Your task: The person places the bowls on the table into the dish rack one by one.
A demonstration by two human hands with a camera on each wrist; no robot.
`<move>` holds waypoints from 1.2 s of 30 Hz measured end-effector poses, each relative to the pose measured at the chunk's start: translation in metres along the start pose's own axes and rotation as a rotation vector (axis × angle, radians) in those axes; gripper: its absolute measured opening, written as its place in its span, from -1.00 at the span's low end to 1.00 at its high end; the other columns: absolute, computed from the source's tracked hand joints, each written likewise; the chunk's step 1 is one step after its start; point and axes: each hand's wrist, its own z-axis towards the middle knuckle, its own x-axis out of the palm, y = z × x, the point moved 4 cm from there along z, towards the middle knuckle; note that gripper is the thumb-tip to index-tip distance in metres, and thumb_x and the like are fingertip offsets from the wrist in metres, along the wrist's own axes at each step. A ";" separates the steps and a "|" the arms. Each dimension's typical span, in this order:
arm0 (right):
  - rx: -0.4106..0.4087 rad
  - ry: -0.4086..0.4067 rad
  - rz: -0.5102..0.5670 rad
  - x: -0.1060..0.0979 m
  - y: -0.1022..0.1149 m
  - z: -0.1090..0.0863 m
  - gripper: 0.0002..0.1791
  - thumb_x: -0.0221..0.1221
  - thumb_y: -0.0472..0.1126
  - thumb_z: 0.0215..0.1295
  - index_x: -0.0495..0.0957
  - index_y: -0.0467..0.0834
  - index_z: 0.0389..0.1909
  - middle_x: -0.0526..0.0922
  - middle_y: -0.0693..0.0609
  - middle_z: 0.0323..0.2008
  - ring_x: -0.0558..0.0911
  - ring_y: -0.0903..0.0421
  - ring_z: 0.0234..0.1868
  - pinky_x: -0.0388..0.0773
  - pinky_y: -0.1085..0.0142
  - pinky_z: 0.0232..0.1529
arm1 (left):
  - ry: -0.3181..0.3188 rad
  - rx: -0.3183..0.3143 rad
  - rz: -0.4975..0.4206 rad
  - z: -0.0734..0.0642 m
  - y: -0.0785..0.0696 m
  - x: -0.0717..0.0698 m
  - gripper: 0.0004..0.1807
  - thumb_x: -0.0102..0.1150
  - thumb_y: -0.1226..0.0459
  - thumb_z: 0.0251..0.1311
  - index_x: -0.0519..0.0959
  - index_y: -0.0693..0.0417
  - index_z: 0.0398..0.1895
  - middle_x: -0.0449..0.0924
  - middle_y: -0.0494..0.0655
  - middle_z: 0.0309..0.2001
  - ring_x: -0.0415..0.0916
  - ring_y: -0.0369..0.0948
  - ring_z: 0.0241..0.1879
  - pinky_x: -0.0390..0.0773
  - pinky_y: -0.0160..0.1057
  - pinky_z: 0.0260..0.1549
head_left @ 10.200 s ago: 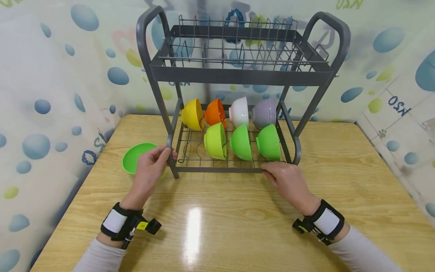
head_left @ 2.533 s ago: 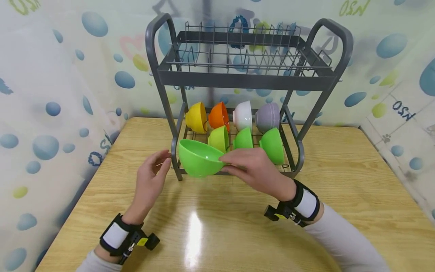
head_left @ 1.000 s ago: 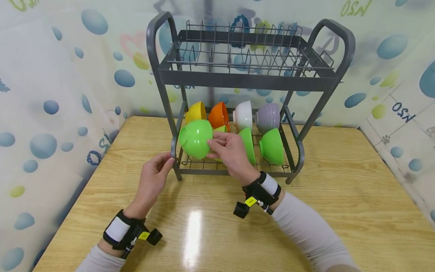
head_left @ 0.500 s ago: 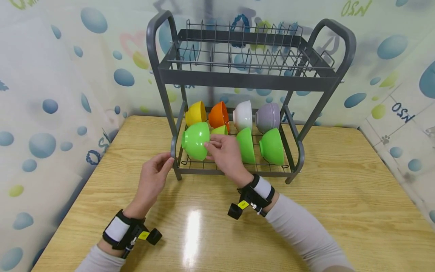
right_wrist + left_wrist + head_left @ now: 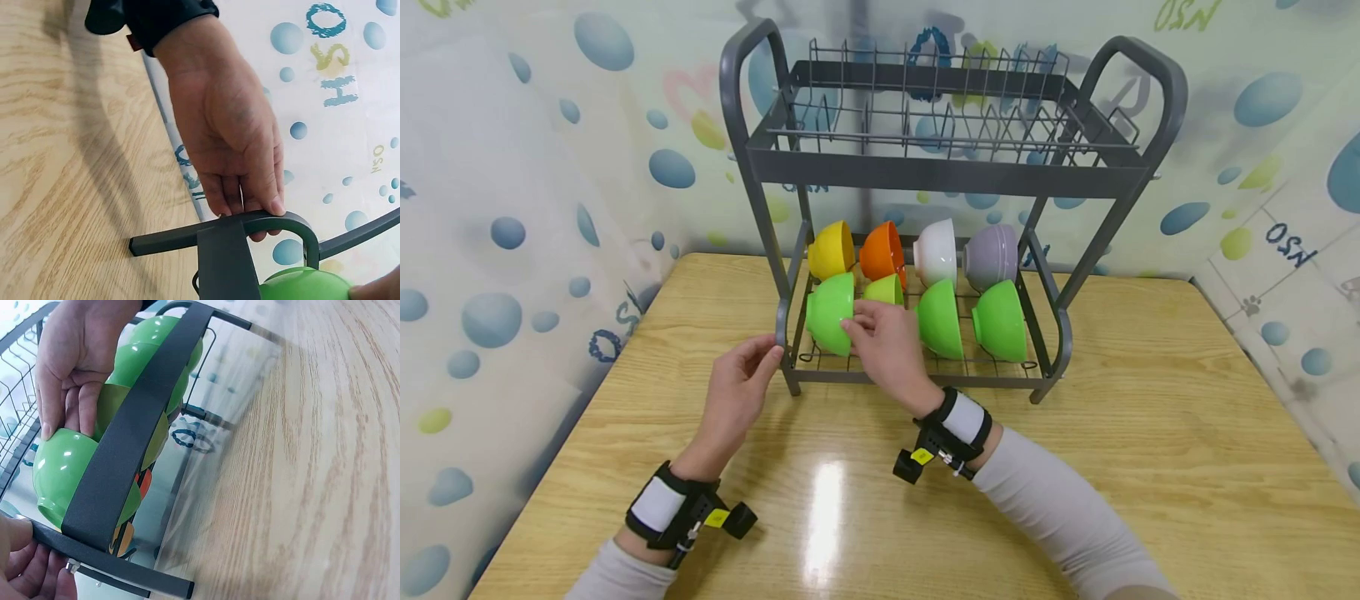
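Note:
My right hand [image 5: 889, 350] pinches the rim of a bright green bowl [image 5: 830, 312], thumb on the near side. The bowl stands on its side at the front left of the lower tier of a grey two-tier dish rack [image 5: 947, 173]. My left hand [image 5: 739, 385] grips the rack's left front post; in the right wrist view its thumb [image 5: 272, 203] lies over the bar. Right of the held bowl are a lime bowl [image 5: 886, 289], partly hidden by my right hand, and two green bowls [image 5: 939, 321]. In the left wrist view, fingertips sit at the green bowl's [image 5: 62, 462] rim.
Behind the front row stand a yellow bowl [image 5: 831, 250], an orange bowl [image 5: 882, 252], a white bowl [image 5: 936, 252] and a lavender bowl [image 5: 992, 257]. The upper wire tier [image 5: 925, 104] overhangs them. A patterned wall sheet [image 5: 572, 167] hangs behind the wooden table [image 5: 1150, 417].
The green bowl has gone from the table at the left, via my right hand, into the lower tier, lately turning and settling lower. My left hand let go of the rack, then took hold again.

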 end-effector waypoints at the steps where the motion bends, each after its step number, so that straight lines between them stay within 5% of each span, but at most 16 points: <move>1: -0.014 -0.004 -0.025 0.000 0.000 0.000 -0.60 0.19 -0.26 0.26 0.54 -0.32 0.10 0.74 -0.16 -0.17 0.69 0.14 -0.48 0.56 0.47 -0.52 | -0.002 0.004 0.001 0.000 0.000 0.000 -0.60 0.05 0.14 0.33 0.56 0.25 0.06 0.64 0.17 -0.11 0.55 -0.28 -0.23 0.53 -0.50 -0.24; 10: -0.103 -0.004 -0.152 0.005 0.006 0.000 -0.73 0.19 -0.24 0.27 0.63 -0.27 -0.05 0.73 -0.06 -0.41 0.35 0.28 -0.73 0.26 0.48 -0.67 | -0.006 0.003 0.001 0.000 -0.001 0.000 -0.62 0.06 0.16 0.33 0.56 0.26 0.05 0.63 0.18 -0.12 0.55 -0.30 -0.23 0.52 -0.52 -0.25; 18: -0.131 0.000 -0.162 0.008 0.009 0.000 -0.73 0.20 -0.25 0.25 0.64 -0.28 -0.07 0.76 -0.10 -0.27 0.45 0.32 -0.65 0.40 0.50 -0.61 | -0.007 0.003 0.002 0.000 0.000 0.000 -0.61 0.06 0.16 0.33 0.56 0.26 0.05 0.63 0.18 -0.12 0.54 -0.30 -0.24 0.51 -0.52 -0.27; 24: -0.153 0.008 -0.183 0.012 0.010 0.002 -0.82 0.21 -0.24 0.26 0.66 -0.26 -0.23 0.74 -0.10 -0.41 0.46 0.33 -0.63 0.39 0.53 -0.58 | -0.009 0.004 -0.005 0.000 0.000 0.000 -0.62 0.06 0.17 0.33 0.56 0.27 0.05 0.63 0.19 -0.12 0.54 -0.31 -0.24 0.52 -0.52 -0.26; 28: -0.143 0.005 -0.202 0.014 0.010 0.002 -0.74 0.23 -0.23 0.23 0.66 -0.24 -0.09 0.76 -0.08 -0.23 0.62 0.32 -0.49 0.50 0.55 -0.49 | -0.010 0.002 -0.004 0.000 0.000 0.000 -0.62 0.06 0.17 0.33 0.56 0.27 0.05 0.63 0.19 -0.12 0.54 -0.31 -0.24 0.52 -0.52 -0.26; 36: -0.160 0.035 -0.256 0.019 0.011 0.005 -0.72 0.26 -0.18 0.21 0.67 -0.17 -0.07 0.76 -0.01 -0.23 0.71 0.25 -0.30 0.51 0.57 -0.42 | -0.002 0.000 0.002 -0.001 -0.001 0.000 -0.61 0.04 0.15 0.34 0.55 0.24 0.07 0.63 0.17 -0.11 0.54 -0.29 -0.22 0.52 -0.51 -0.26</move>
